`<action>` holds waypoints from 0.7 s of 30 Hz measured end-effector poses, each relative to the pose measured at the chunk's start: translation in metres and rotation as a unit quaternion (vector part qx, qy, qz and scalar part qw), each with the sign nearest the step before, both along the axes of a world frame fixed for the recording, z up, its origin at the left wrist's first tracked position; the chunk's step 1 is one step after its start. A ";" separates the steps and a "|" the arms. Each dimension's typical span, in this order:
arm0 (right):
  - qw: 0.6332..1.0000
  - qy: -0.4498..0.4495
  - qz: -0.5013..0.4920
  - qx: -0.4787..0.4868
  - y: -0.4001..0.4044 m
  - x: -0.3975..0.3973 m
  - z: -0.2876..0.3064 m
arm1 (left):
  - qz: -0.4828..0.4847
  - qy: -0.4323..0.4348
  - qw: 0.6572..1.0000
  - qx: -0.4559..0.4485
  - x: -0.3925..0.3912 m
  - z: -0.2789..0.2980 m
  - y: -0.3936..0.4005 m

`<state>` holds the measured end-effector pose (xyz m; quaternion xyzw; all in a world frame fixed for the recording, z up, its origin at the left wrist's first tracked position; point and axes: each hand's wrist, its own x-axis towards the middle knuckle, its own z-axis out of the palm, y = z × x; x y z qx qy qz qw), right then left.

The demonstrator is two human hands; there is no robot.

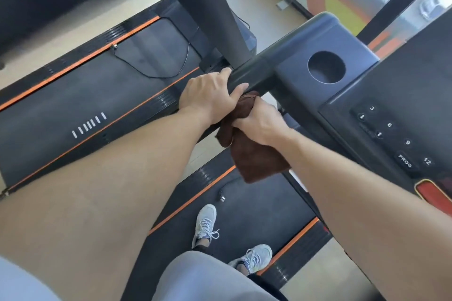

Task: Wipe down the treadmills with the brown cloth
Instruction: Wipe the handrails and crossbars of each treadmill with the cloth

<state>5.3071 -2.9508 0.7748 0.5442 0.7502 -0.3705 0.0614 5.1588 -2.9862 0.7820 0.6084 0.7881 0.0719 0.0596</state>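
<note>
I stand on a black treadmill with orange stripes (247,225). Its dark handrail (259,73) runs from the console's left corner toward me. My left hand (210,95) grips this handrail, fingers wrapped over the top. Just below it, my right hand (259,124) holds the brown cloth (256,161) bunched in its fist, the top of the cloth pressed against the underside of the rail. The rest of the cloth hangs down loose.
The console (391,110) with number buttons and a round cup holder (326,67) lies to the right. A second treadmill belt (97,95) sits on the left with its upright post (210,10). My shoes (205,225) are on the belt below.
</note>
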 end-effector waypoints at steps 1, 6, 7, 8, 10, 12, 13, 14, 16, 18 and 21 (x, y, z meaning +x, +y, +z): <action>0.999 0.032 -0.008 -0.042 0.006 0.002 0.000 | -0.002 -0.002 1.000 0.002 0.000 0.000 -0.001; 0.967 0.091 -0.079 -0.226 0.010 0.019 0.008 | 0.002 -0.003 1.000 -0.006 0.000 0.002 -0.002; 0.968 0.080 -0.076 -0.227 0.008 0.022 0.010 | 0.000 -0.004 1.000 -0.006 0.001 0.003 -0.001; 0.974 0.063 -0.065 -0.210 0.005 0.026 0.011 | -0.002 -0.006 1.000 -0.005 0.002 0.004 -0.002; 0.987 0.025 -0.020 -0.157 -0.004 0.039 0.014 | -0.007 -0.005 1.000 -0.002 0.002 0.003 -0.002; 0.991 0.012 0.008 -0.130 -0.018 0.058 0.021 | -0.008 0.001 1.000 0.001 0.000 0.002 -0.003; 0.991 0.017 0.005 -0.136 -0.026 0.069 0.024 | -0.007 0.000 1.000 0.005 0.000 0.002 -0.003; 0.988 0.021 -0.002 -0.153 -0.034 0.083 0.027 | -0.009 -0.002 1.000 0.010 -0.001 0.001 -0.004; 0.977 0.020 -0.020 -0.212 -0.045 0.114 0.027 | -0.012 -0.005 1.000 0.011 -0.001 0.000 -0.003; 0.964 0.002 -0.060 -0.260 -0.052 0.138 0.022 | -0.011 -0.010 1.000 0.008 -0.002 -0.001 -0.003; 0.958 -0.028 -0.116 -0.259 -0.054 0.147 0.009 | -0.009 -0.009 1.000 0.011 -0.005 0.000 -0.003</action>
